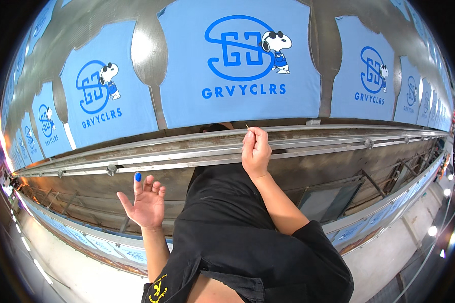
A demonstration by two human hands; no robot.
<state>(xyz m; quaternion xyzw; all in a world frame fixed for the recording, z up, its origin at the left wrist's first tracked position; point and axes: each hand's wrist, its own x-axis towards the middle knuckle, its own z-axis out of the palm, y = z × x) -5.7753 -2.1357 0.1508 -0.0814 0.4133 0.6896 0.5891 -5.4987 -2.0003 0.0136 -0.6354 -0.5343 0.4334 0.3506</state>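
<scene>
My left hand (146, 206) is raised on the near side of the metal rail, palm showing and fingers apart, holding nothing. Its index fingertip (138, 177) is bright blue; whether that is paint or a cover I cannot tell. At the table's edge, my right hand (256, 154) pinches a short thin stick (247, 126) between thumb and fingers, its tip pointing away from me. Just beyond it lies a light blue shirt panel (184, 70), flat, printed with a darker blue emblem, lettering and a white cartoon dog. Neither hand appears to touch that panel.
Similar printed panels lie left (131, 113) and right (349, 55) along a long grey table (324, 55). A metal rail (308, 145) with small clamps (368, 144) runs along its near edge. Behind me stands another long table with more printed panels (134, 254).
</scene>
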